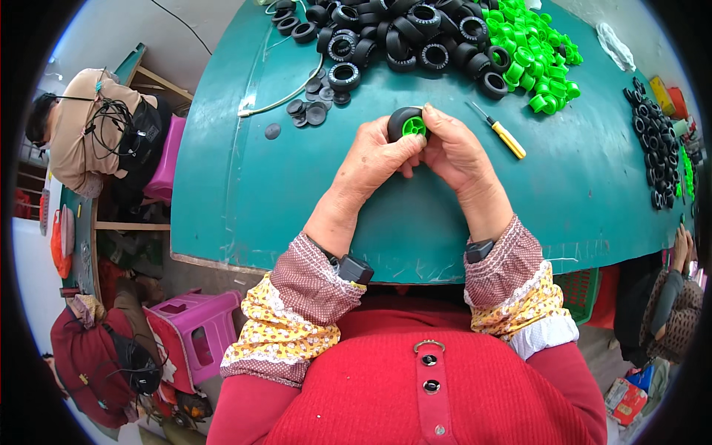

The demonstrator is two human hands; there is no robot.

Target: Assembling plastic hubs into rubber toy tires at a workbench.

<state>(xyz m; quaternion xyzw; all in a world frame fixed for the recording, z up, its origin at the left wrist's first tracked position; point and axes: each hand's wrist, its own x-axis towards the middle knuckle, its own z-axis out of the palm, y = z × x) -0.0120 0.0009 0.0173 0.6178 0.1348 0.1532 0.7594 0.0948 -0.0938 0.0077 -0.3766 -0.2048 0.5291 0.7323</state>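
Between my two hands, just above the green tabletop, is a small toy wheel: a black tyre (399, 121) with a bright green spoked hub (413, 127) in it. My left hand (378, 154) closes round its left and lower side, thumb against the hub. From the right, my right hand (451, 144) grips its edge, thumb at the top; some of its fingers are hidden behind the wheel. To the right of my right hand lies a screwdriver (506, 137) with a yellow handle.
Loose black tyres (400, 37) and green hubs (538, 59) are heaped at the far side. Flat black discs (315, 111) lie left of my hands, beside a pale cable (285, 106). More tyres (653, 148) sit at the far right. Other people (96, 133) work nearby; pink stools (196, 326) stand left.
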